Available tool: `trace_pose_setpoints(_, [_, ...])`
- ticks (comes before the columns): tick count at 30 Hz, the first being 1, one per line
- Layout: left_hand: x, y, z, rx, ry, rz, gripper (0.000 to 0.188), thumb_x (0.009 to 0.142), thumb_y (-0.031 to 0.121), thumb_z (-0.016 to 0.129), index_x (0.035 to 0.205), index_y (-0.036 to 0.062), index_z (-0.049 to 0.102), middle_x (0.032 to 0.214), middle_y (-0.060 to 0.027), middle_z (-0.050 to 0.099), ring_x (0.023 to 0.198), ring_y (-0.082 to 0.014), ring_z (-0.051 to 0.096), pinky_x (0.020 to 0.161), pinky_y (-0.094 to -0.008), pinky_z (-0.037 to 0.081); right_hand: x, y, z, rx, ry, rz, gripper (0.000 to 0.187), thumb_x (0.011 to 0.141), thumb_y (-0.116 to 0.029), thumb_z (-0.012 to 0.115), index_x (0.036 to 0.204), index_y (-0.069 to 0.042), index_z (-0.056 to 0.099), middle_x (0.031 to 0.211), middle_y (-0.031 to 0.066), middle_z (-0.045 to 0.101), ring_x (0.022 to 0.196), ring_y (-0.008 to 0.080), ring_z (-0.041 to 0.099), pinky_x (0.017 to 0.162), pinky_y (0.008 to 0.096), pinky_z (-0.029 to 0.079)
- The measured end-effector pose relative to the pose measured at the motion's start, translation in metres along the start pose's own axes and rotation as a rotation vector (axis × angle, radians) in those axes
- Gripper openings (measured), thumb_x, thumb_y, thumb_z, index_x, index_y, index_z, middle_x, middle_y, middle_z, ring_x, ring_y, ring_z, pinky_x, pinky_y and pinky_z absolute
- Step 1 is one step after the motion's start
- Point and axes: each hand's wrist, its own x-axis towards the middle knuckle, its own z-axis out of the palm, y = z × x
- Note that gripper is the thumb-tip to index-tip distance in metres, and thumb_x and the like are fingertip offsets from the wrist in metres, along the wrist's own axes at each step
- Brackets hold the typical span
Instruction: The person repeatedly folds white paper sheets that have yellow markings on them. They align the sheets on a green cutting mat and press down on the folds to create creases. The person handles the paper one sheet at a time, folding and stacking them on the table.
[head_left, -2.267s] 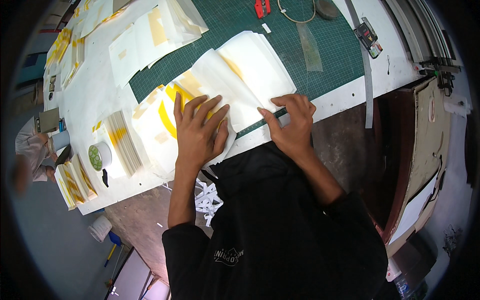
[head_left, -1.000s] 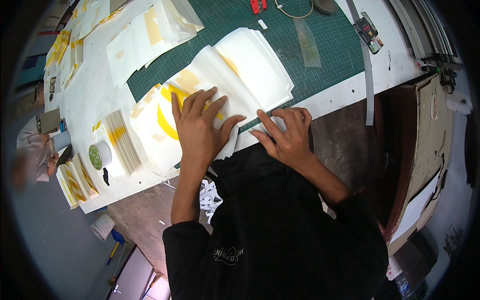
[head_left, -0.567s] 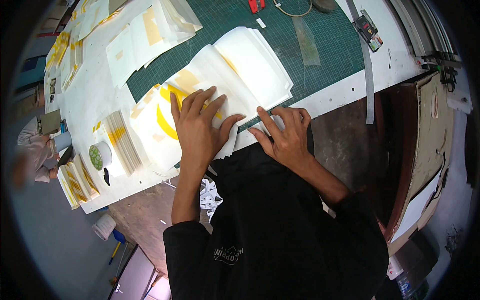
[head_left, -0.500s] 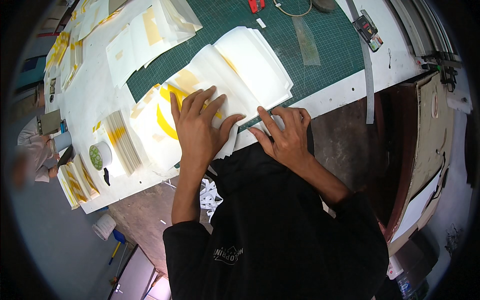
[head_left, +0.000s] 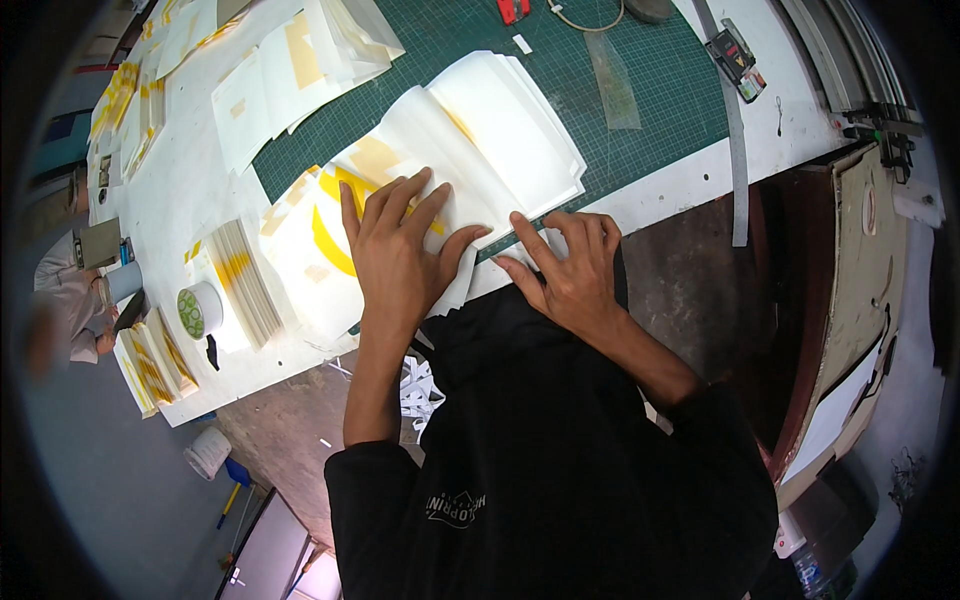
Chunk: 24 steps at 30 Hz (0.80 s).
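A stack of white paper sheets [head_left: 505, 130] lies opened on the green cutting mat [head_left: 665, 115], its upper sheets bent up along the middle. Yellow printing [head_left: 333, 242] and tan patches show on the left-hand sheets. My left hand [head_left: 395, 240] rests on those sheets with fingers spread and thumb stretched toward the stack's near edge. At that same edge, my right hand [head_left: 572, 262] touches the paper's corner with its index fingertip. Its thumb stays apart from the index finger, and the other fingers are bent, with nothing seen between them.
On the left stand a roll of green-patterned tape [head_left: 200, 310] and bundles of folded yellow-and-white sheets [head_left: 240, 285]. More paper sheets [head_left: 300, 70] lie at the back left. A steel ruler [head_left: 738, 180] and a black-and-red device [head_left: 735, 65] lie right. Another person [head_left: 75, 300] is far left.
My right index finger and thumb have shifted very slightly to the left along the paper's near edge. My left hand stays nearly still on the sheets.
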Motion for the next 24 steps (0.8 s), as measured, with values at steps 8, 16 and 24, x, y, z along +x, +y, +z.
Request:
trace_pose_setpoints(8, [-0.0004, -0.0001, -0.0001, 0.004, -0.003, -0.008, 0.056, 0.077, 0.048, 0.095, 0.118, 0.0126, 0.082, 0.134, -0.0085, 0.073, 0.130, -0.0314, 0.064, 0.128, -0.0648, 0.025, 0.0025, -0.0006, 0.0008, 0.011, 0.007, 0.002, 0.055, 0.094, -0.046, 0.083, 0.131, -0.006, 0.074, 0.113, 0.0146, 0.063, 0.105, 0.0270, 0.056, 0.093, 0.0545, 0.040])
trace_pose_setpoints(16, [-0.0009, -0.0001, -0.0007, -0.009, 0.003, -0.010, 0.055, 0.078, 0.048, 0.094, 0.119, 0.0124, 0.082, 0.134, -0.0086, 0.073, 0.130, -0.0315, 0.065, 0.128, -0.0655, 0.025, 0.0016, 0.0014, 0.0009, 0.023, 0.012, 0.016, 0.058, 0.093, -0.045, 0.085, 0.131, -0.004, 0.073, 0.113, 0.0146, 0.064, 0.105, 0.0271, 0.056, 0.092, 0.0530, 0.040])
trace_pose_setpoints(24, [-0.0024, -0.0011, 0.0010, -0.030, 0.014, -0.021, 0.057, 0.077, 0.049, 0.093, 0.119, 0.0116, 0.082, 0.135, -0.0074, 0.073, 0.129, -0.0307, 0.064, 0.127, -0.0654, 0.024, 0.0003, 0.0026, 0.0022, 0.036, 0.004, 0.016, 0.063, 0.090, -0.043, 0.088, 0.135, -0.004, 0.070, 0.114, 0.0141, 0.063, 0.104, 0.0274, 0.057, 0.092, 0.0526, 0.040])
